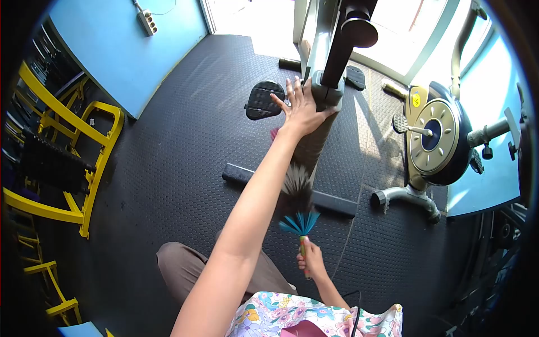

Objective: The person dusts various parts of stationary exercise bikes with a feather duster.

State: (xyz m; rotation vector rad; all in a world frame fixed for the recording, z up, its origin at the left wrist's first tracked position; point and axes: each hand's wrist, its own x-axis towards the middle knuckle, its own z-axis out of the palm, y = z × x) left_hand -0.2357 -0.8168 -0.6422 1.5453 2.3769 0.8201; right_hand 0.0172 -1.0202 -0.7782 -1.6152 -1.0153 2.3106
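My left hand (302, 115) reaches far forward with its fingers spread, resting against the body of an exercise bike (328, 81). Just to its left is the bike's black pedal (265, 101). Closer to me, my right hand (313, 259) is wrapped round the green handle of a feather duster (300, 223). The duster has blue, dark and grey bands and points away from me, its grey tip by the lower part of the bike frame. My left forearm passes beside the duster and covers part of the bike's base bar (332, 203).
A second exercise bike (437, 137) stands at the right by the blue wall. Yellow gym frames (104, 137) line the left side. A power strip (147, 22) hangs on the blue wall panel. Black textured matting (168, 146) covers the floor.
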